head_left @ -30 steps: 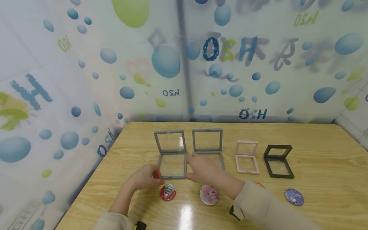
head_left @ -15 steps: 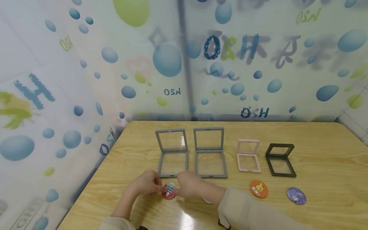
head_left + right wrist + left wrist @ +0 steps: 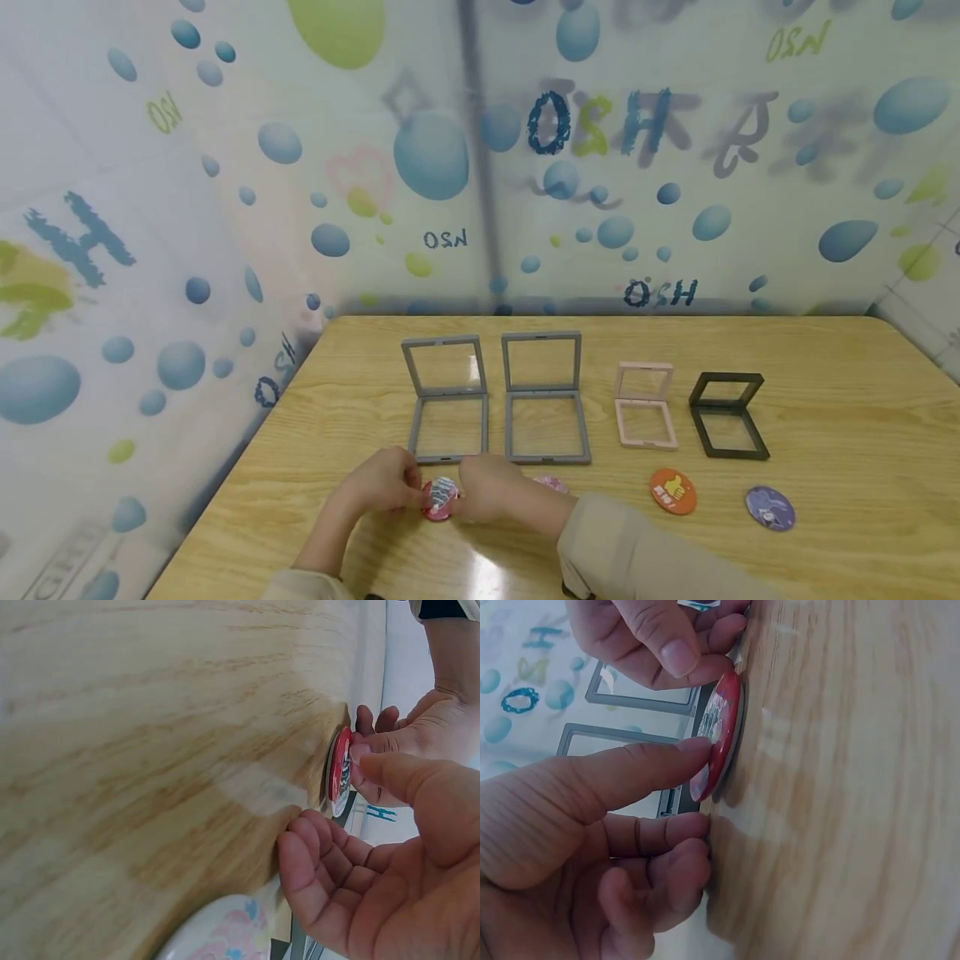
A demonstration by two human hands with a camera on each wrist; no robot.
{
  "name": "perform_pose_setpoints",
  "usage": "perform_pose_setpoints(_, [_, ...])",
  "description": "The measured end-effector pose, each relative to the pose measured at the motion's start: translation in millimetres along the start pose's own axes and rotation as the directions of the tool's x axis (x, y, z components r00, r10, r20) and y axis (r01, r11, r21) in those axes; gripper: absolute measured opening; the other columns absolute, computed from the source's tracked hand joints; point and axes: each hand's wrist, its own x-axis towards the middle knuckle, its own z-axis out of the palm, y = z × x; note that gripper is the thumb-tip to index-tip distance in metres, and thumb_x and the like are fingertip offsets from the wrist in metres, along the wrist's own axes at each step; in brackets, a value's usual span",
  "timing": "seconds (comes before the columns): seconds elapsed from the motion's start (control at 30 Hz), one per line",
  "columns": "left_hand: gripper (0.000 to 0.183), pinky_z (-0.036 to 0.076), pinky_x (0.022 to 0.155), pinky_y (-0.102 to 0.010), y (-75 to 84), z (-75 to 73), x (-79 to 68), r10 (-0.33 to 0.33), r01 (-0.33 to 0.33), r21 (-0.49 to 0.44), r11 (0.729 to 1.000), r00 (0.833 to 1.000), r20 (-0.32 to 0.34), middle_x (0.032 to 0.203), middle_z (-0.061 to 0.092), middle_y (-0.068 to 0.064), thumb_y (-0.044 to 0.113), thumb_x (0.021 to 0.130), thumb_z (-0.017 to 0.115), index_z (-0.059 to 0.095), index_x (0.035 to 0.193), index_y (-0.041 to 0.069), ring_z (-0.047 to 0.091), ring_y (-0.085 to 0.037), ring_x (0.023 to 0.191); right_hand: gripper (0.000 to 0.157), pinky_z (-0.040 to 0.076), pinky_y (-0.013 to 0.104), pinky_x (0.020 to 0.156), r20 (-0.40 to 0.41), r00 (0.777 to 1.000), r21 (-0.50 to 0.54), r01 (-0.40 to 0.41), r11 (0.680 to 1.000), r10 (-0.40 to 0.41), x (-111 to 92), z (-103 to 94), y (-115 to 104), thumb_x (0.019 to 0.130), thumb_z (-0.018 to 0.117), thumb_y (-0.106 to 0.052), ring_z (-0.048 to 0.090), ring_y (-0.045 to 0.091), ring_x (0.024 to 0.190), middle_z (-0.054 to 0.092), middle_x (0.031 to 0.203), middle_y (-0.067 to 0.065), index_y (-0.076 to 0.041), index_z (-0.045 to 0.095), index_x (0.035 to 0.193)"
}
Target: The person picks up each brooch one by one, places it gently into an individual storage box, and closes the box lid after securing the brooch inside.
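A round red badge (image 3: 440,499) with a tree-like picture lies on the wooden table, between both hands. My left hand (image 3: 386,481) pinches its left edge, the thumb (image 3: 694,750) over the rim and the other fingers curled beside it. From the opposite side my right hand (image 3: 487,487) pinches the right edge with thumb and forefinger, its remaining fingers curled near the tabletop. In the left wrist view the badge sits slightly tilted, with its grey back rim showing. Just behind the hands stands an opened grey display frame (image 3: 450,427) with a clear film.
A second grey frame (image 3: 547,427), a small pink frame (image 3: 647,425) and a black frame (image 3: 729,432) stand opened in a row to the right. A pink badge (image 3: 225,934), partly behind my right hand, an orange badge (image 3: 672,491) and a purple badge (image 3: 770,508) lie in front.
My right hand has come down from the grey frames to the red badge, and my left hand has shifted onto its left edge. Over the last half second both hands stay nearly still there.
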Motion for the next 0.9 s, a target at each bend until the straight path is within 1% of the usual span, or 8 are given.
perform_pose_setpoints(0.2, [0.02,0.04,0.042,-0.024,1.2,0.6,-0.1,0.002,-0.002,-0.003,1.0,1.0,0.009,0.053,0.051,0.001,0.012,0.07,0.074,0.056,0.064,0.006,0.05,-0.01,0.044,0.04,0.029,0.021,0.04,-0.012,1.0,0.018,0.019,1.0,-0.019,0.5,1.9,0.3,0.075,0.067,-0.026,0.034,0.009,0.043,0.038,0.047,-0.005,-0.014,0.037,0.05])
perform_pose_setpoints(0.33, [0.018,0.041,0.043,-0.025,0.0,1.1,0.7,0.015,-0.015,-0.002,1.0,1.0,0.013,0.055,0.052,0.002,0.011,0.071,0.073,0.057,0.064,0.006,0.051,-0.011,0.045,0.039,0.027,0.02,0.039,-0.003,0.999,0.029,0.048,0.998,-0.048,1.5,2.8,-0.2,0.076,0.065,-0.022,0.032,0.009,0.042,0.036,0.046,-0.005,-0.015,0.036,0.05])
perform_pose_setpoints(0.47, [0.017,0.041,0.043,-0.025,-1.1,2.3,2.5,0.035,-0.035,0.028,0.999,0.999,0.003,0.054,0.052,0.003,0.011,0.07,0.073,0.058,0.064,0.007,0.05,-0.01,0.046,0.038,0.027,0.02,0.039,0.008,0.998,0.03,0.07,0.997,-0.07,2.0,4.6,-0.9,0.077,0.062,-0.019,0.032,0.008,0.041,0.037,0.047,-0.005,-0.014,0.036,0.05])
perform_pose_setpoints(0.6, [0.017,0.039,0.047,-0.024,-1.7,3.0,3.2,0.071,-0.068,0.088,0.994,0.997,-0.027,0.057,0.052,0.005,0.013,0.069,0.074,0.059,0.065,0.008,0.047,-0.009,0.051,0.036,0.029,0.021,0.039,-0.008,0.997,0.024,0.071,0.997,-0.071,1.6,6.8,-1.0,0.077,0.062,-0.019,0.033,0.009,0.042,0.039,0.048,-0.005,-0.014,0.038,0.051])
perform_pose_setpoints(0.7, [0.017,0.038,0.049,-0.024,-1.4,2.9,2.0,0.088,-0.084,0.105,0.991,0.995,-0.035,0.06,0.052,0.005,0.013,0.068,0.075,0.06,0.067,0.008,0.046,-0.011,0.056,0.035,0.03,0.022,0.039,-0.032,0.996,0.017,0.078,0.997,-0.078,0.6,7.8,-1.4,0.076,0.062,-0.018,0.035,0.01,0.043,0.039,0.048,-0.004,-0.014,0.039,0.051])
perform_pose_setpoints(0.77, [0.017,0.038,0.05,-0.024,-0.7,2.6,1.1,0.097,-0.094,0.099,0.991,0.995,-0.028,0.061,0.053,0.005,0.013,0.069,0.075,0.059,0.068,0.007,0.046,-0.011,0.056,0.033,0.031,0.022,0.04,-0.05,0.996,0.011,0.079,0.997,-0.079,-0.1,8.3,-1.7,0.075,0.063,-0.018,0.037,0.01,0.044,0.041,0.049,-0.004,-0.014,0.04,0.051])
perform_pose_setpoints(0.9, [0.017,0.038,0.05,-0.024,1.0,1.6,0.4,0.112,-0.11,0.087,0.99,0.994,-0.014,0.062,0.052,0.004,0.012,0.071,0.074,0.058,0.069,0.008,0.046,-0.011,0.057,0.031,0.033,0.023,0.041,-0.063,0.997,0.037,0.045,0.998,-0.042,-1.9,8.0,-3.1,0.076,0.063,-0.017,0.038,0.011,0.045,0.042,0.05,-0.003,-0.013,0.043,0.053])
